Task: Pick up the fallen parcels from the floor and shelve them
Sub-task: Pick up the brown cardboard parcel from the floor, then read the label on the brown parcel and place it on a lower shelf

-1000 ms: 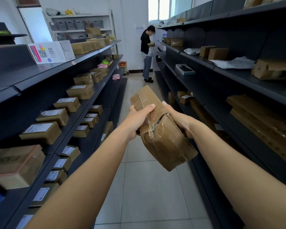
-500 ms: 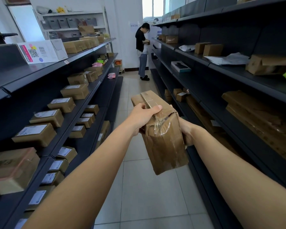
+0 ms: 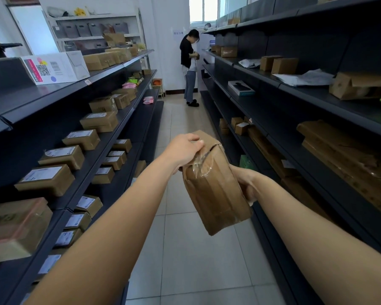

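Observation:
A brown taped cardboard parcel [image 3: 216, 188] hangs in front of me above the aisle floor, tilted with its long side running down and to the right. My left hand [image 3: 182, 150] grips its upper left end, fingers curled over the top edge. My right hand [image 3: 245, 183] holds its right side from behind, mostly hidden by the parcel. Dark shelving runs along both sides: the left shelves [image 3: 110, 137] carry several labelled boxes, the right shelves [image 3: 317, 95] hold fewer parcels.
A person [image 3: 189, 67] in a black top stands at the far end of the aisle by the right shelves. A white box [image 3: 55, 67] lies on the upper left shelf. Flat brown packages [image 3: 343, 150] fill the right middle shelf. The tiled floor [image 3: 185, 249] runs between.
The parcel has turned more upright and sunk lower in view. My left hand has slid onto its top end, and my right hand has shifted further behind its right side.

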The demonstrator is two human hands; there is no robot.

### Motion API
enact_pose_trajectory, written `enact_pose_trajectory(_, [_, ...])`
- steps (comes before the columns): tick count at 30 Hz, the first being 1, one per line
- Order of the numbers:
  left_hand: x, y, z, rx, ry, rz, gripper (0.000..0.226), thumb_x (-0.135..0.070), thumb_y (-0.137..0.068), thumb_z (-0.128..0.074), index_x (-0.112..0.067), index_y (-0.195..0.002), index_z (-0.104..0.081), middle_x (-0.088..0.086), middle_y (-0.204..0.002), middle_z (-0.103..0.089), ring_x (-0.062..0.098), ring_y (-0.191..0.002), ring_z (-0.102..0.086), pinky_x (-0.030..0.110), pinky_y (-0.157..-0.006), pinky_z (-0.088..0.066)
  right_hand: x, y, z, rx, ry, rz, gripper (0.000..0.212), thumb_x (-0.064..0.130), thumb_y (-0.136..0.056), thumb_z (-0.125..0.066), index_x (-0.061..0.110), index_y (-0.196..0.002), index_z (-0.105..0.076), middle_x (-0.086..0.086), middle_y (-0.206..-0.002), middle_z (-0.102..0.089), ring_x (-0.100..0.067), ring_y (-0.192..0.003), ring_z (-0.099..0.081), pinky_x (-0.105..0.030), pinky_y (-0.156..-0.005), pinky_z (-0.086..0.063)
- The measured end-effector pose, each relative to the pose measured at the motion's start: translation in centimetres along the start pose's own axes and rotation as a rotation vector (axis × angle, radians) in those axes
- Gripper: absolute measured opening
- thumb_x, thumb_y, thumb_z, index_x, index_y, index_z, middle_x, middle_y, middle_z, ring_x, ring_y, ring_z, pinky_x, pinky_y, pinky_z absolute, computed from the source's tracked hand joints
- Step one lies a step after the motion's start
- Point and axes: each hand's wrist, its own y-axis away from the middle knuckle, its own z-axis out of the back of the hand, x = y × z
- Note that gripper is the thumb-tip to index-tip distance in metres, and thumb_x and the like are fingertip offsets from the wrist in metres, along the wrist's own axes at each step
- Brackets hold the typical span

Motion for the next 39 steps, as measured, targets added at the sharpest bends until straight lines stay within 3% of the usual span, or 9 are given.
enact_pose_trajectory(5, [0.4, -0.3, 0.5, 0.014, 0.097, 0.147, 0.058, -0.058, -0.095, -0.041, -0.012, -0.128, -0.054, 0.006, -0.111, -0.064, 0.021, -0.095, -0.062, 0.031, -0.08, -0.048, 0.1, 0.0, 0.3, 0.029, -0.056, 0.087, 0.077, 0.064, -0.076, -0.069, 0.007, -0.127, -0.062, -0.02, -0.126, -0.067, -0.038, -0.113, -0.065, -0.055, -0.098, -0.052])
enact_pose_trajectory(8, [0.9, -0.2, 1.1, 0.045, 0.162, 0.286, 0.087, -0.074, -0.082, -0.046, -0.018, -0.146, -0.031, 0.007, -0.109, -0.057, 0.028, -0.096, -0.061, 0.04, -0.081, -0.05, 0.4, 0.0, 1.0, 0.052, -0.059, 0.154, 0.046, 0.049, -0.086, -0.068, 0.009, -0.109, -0.069, -0.008, -0.085, -0.08, -0.025, -0.077, -0.077, -0.038, -0.066, -0.063])
enact_pose_trajectory(14, [2.2, -0.8, 1.9, 0.039, 0.386, 0.48, 0.051, -0.055, -0.088, -0.051, -0.012, -0.111, -0.064, 0.016, -0.099, -0.072, 0.032, -0.087, -0.069, 0.04, -0.076, -0.057, 0.9, 0.1, 1.5, 0.083, -0.167, 0.194, 0.022, 0.034, -0.09, -0.067, 0.013, -0.097, -0.067, -0.006, -0.074, -0.077, -0.019, -0.061, -0.074, -0.029, -0.052, -0.058])
enact_pose_trajectory(16, [2.7, -0.9, 1.9, 0.028, 0.443, 0.525, 0.054, -0.058, -0.09, -0.047, -0.014, -0.116, -0.061, 0.016, -0.098, -0.069, 0.033, -0.085, -0.067, 0.04, -0.068, -0.055, 1.5, 0.2, 1.5, 0.047, -0.262, 0.203, 0.023, 0.034, -0.088, -0.069, 0.013, -0.096, -0.067, -0.007, -0.073, -0.076, -0.021, -0.061, -0.073, -0.029, -0.054, -0.058])
enact_pose_trajectory(23, [5.7, -0.9, 1.8, 0.112, 0.564, 0.63, 0.046, -0.04, -0.092, -0.047, -0.007, -0.124, -0.051, 0.023, -0.134, -0.052, 0.048, -0.117, -0.051, 0.07, -0.1, -0.037, 2.8, 0.8, 1.3, -0.038, -0.37, 0.248, 0.017, 0.03, -0.087, -0.064, 0.014, -0.092, -0.067, -0.008, -0.086, -0.07, -0.025, -0.077, -0.068, -0.037, -0.073, -0.056])
enact_pose_trajectory(26, [5.3, -0.2, 1.5, 0.037, 0.598, 0.568, 0.017, -0.02, -0.092, -0.043, -0.008, -0.097, -0.054, 0.024, -0.129, -0.055, 0.043, -0.113, -0.055, 0.064, -0.094, -0.045, 2.8, 0.9, 0.9, -0.059, -0.376, 0.269, 0.014, 0.019, -0.082, -0.062, 0.013, -0.094, -0.065, -0.011, -0.092, -0.068, -0.028, -0.082, -0.065, -0.041, -0.079, -0.054])
enact_pose_trajectory(30, [4.7, 0.0, 1.6, -0.058, 0.519, 0.563, 0.017, -0.003, -0.091, -0.036, -0.005, -0.1, -0.049, 0.022, -0.105, -0.059, 0.039, -0.092, -0.06, 0.057, -0.077, -0.05, 3.1, 1.2, 0.5, -0.029, -0.339, 0.277, 0.017, 0.012, -0.077, -0.062, 0.012, -0.094, -0.066, -0.013, -0.091, -0.071, -0.029, -0.08, -0.067, -0.039, -0.074, -0.054])
enact_pose_trajectory(37, [5.3, -0.1, 1.2, -0.133, 0.433, 0.559, 0.024, 0.011, -0.088, -0.032, -0.001, -0.078, -0.051, 0.016, -0.089, -0.05, 0.031, -0.075, -0.051, 0.037, -0.065, -0.044, 3.1, 1.1, 0.1, -0.069, -0.295, 0.341, 0.046, 0.039, -0.092, -0.062, 0.016, -0.131, -0.054, -0.012, -0.119, -0.068, -0.031, -0.106, -0.066, -0.047, -0.092, -0.055])
enact_pose_trajectory(39, [5.3, -0.4, 0.8, -0.15, 0.422, 0.522, 0.028, 0.011, -0.089, -0.031, 0.001, -0.094, -0.056, 0.014, -0.093, -0.05, 0.027, -0.079, -0.05, 0.032, -0.066, -0.042, 3.2, 1.3, -0.3, -0.111, -0.226, 0.381, 0.058, 0.047, -0.093, -0.059, 0.016, -0.14, -0.043, -0.009, -0.125, -0.063, -0.029, -0.108, -0.063, -0.048, -0.092, -0.054])
